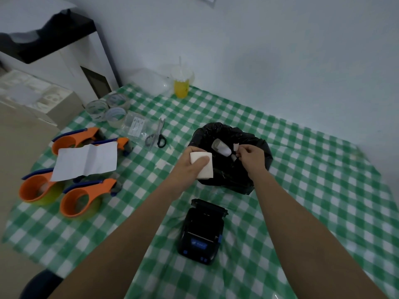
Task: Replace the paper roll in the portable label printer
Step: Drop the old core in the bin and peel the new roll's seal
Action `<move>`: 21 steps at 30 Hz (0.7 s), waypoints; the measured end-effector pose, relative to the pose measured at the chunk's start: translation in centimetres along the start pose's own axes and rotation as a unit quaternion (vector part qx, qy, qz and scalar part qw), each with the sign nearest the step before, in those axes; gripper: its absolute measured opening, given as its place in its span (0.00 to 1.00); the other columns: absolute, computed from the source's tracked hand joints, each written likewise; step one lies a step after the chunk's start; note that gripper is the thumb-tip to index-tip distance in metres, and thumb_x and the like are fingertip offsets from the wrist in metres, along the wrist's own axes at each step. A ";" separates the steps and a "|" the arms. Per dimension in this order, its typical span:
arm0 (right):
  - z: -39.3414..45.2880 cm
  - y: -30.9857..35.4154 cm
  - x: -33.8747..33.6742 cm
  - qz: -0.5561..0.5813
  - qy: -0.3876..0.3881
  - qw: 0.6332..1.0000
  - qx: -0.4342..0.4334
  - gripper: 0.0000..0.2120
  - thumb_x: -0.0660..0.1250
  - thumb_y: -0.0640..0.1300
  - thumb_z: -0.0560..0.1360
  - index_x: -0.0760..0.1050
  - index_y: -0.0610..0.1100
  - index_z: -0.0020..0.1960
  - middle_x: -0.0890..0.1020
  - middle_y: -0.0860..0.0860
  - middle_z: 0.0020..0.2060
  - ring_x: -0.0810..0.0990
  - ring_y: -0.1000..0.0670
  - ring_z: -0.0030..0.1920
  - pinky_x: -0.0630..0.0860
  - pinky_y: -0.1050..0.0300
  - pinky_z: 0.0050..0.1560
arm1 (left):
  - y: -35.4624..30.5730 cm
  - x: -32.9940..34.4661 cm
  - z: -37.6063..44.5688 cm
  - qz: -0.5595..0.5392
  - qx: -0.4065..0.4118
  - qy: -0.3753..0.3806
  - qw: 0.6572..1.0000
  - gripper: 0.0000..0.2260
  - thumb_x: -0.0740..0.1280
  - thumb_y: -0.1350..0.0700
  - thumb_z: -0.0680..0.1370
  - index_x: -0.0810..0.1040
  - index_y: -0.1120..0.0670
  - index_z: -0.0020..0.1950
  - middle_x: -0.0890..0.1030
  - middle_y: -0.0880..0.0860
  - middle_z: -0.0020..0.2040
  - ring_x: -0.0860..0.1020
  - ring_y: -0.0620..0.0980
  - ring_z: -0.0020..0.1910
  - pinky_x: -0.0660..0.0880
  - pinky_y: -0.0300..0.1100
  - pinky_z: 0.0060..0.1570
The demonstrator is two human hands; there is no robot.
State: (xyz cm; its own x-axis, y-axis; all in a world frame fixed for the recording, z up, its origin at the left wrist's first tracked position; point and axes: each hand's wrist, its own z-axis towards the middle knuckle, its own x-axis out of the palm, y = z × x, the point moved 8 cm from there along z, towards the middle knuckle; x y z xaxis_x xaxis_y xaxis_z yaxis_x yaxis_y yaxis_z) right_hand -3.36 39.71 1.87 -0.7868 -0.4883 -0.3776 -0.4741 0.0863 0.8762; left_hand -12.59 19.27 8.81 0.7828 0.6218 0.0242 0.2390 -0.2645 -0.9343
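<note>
Over on the left of the green-checked tablecloth (302, 169) stood four orange tape dispensers (79, 199), a creased sheet of white paper (86, 160) lying across them, and none of it had any part in the job. Moving right, the left hand (190, 165) was wrapped around a fresh white paper roll (203, 167), thumb laid across its face and fingers curled behind, held in the air just beside the black bin bag (235, 175). The right hand (252, 156) hovered over the bag's open mouth with its fingertips pinched on a small white scrap (236, 146), which looked to me like a tab or sticker off the new roll, about to be dropped. Inside the bag I could make out a few pale pieces, one of them looking like a spent cardboard core (218, 145); the rest was too dim to name. Nearer the person, between the forearms, the black label printer (201, 234) sat on the cloth with its lid flipped open and the paper bay apparently bare. So the old roll seemed out, and the new one was being readied. Next, I judged, the scrap had to be let go, then the roll carried back and seated in the bay with its loose end feeding toward the slot.
</note>
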 end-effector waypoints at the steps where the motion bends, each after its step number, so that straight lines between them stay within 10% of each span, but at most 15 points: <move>1: 0.1 0.0 0.1 -0.003 0.006 1.000 0.001 0.12 0.61 0.38 0.77 0.79 0.44 0.38 0.78 0.49 0.32 0.76 0.50 0.37 0.75 0.55 0.42 | 0.0 0.0 0.0 -0.001 0.001 -0.001 1.000 0.06 0.62 0.56 0.77 0.70 0.44 0.45 0.72 0.49 0.46 0.74 0.48 0.44 0.76 0.49 0.44; 9: 0.0 0.5 0.3 -0.032 0.021 0.999 -0.017 0.11 0.61 0.37 0.77 0.80 0.38 0.54 0.82 0.44 0.42 0.78 0.48 0.41 0.79 0.47 0.51 | -0.1 -0.1 -0.3 -0.004 -0.001 0.001 1.000 0.06 0.62 0.56 0.78 0.70 0.43 0.45 0.72 0.49 0.47 0.74 0.49 0.45 0.76 0.52 0.50; 21: -0.5 1.8 -1.0 -0.007 -0.043 0.999 -0.028 0.08 0.66 0.38 0.74 0.82 0.39 0.50 0.83 0.46 0.37 0.80 0.53 0.35 0.78 0.60 0.41 | -0.3 -0.2 -0.9 -0.020 0.002 0.003 1.000 0.06 0.61 0.56 0.78 0.70 0.44 0.46 0.73 0.48 0.47 0.74 0.48 0.45 0.76 0.52 0.51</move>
State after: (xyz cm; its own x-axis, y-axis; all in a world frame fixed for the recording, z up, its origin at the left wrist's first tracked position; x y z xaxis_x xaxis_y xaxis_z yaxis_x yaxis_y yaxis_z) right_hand -3.20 39.94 4.01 -0.8125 -0.4132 -0.4113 -0.4638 0.0308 0.8854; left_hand -12.32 18.61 9.42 0.7767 0.6266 0.0637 0.2680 -0.2373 -0.9337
